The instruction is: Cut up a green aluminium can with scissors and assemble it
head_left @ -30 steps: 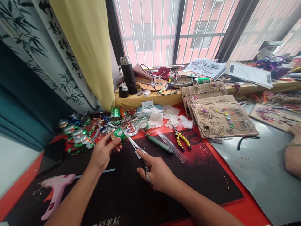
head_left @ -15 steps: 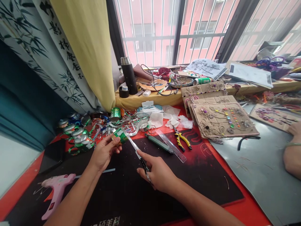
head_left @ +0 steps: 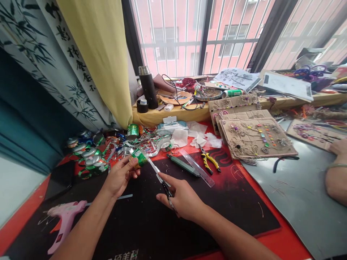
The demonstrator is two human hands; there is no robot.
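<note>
A small green piece of can metal (head_left: 139, 157) with pale lettering is pinched between the thumb and fingers of my left hand (head_left: 123, 174). My right hand (head_left: 182, 198) is closed round the handles of a pair of scissors (head_left: 155, 169). The scissor blades point up and to the left, and their tips reach the right edge of the green piece. Whether the blades are cutting into it I cannot tell. Beyond the hands lies a heap of shiny can scraps (head_left: 146, 139), beside a cut green can (head_left: 132, 132).
On the black mat (head_left: 230, 213) lie a green utility knife (head_left: 184, 165), clear ruler (head_left: 199, 169), yellow-black pliers (head_left: 209, 162) and pink glue gun (head_left: 65, 220). Cut can ends (head_left: 92, 159) sit left. Decorated cardboard (head_left: 260, 135) leans right; another person's arm (head_left: 337, 177) is at the edge.
The right thumb has shifted slightly left on the scissors. Both hands otherwise keep nearly the same place. At the right edge, the other person's hand has moved a little.
</note>
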